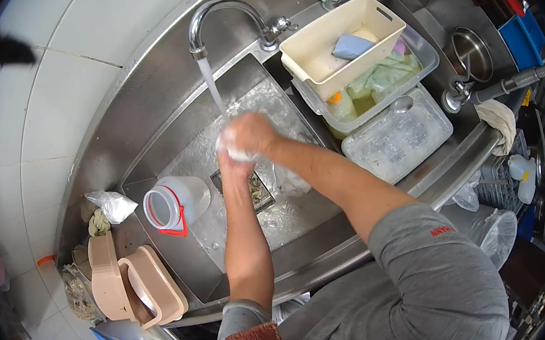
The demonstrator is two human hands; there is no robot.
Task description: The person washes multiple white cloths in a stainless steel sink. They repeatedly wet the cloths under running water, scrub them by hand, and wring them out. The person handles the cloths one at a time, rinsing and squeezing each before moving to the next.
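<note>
Under the running water of a chrome gooseneck faucet (229, 8), my two hands are pressed together around a white, blurred thing (241, 155), possibly a cloth or soap foam. My right hand (252, 132) lies over it from above, and my left hand (234, 165) grips it from below. Both are over a stainless steel sink basin (181, 135). Below them a square drain strainer (261, 196) holds food scraps, partly hidden by my left forearm. A translucent plastic jar (195, 194) with a red handle lies on its side to the left of my left forearm.
A cream plastic bin (308, 69) with a blue sponge (352, 47) rests on a clear tub (384, 104) of cloths in liquid. Beside it lies a translucent lidded container (400, 138). Beige plastic containers (161, 278) stand at the lower left near a white plastic bag (116, 207).
</note>
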